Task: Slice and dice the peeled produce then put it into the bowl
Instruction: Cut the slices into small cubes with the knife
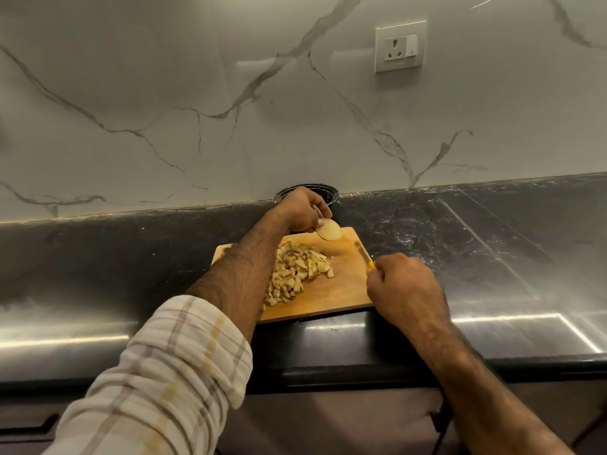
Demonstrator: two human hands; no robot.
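Note:
A wooden cutting board [341, 290] lies on the dark counter, with a heap of pale diced pieces [295, 270] on its left half. My left hand [300, 210] reaches over the board's far edge and pinches a peeled, pale piece of produce [328, 230] just above the far corner. My right hand [405, 284] grips a yellow-handled knife [365, 256] at the board's right edge, its blade pointing away over the wood. A glass bowl [330, 192] stands behind the board against the wall, mostly hidden by my left hand.
The dark glossy counter [492, 251] stretches left and right of the board. A marble-patterned wall with a white socket [400, 46] rises right behind the bowl. The counter's front edge runs below my forearms.

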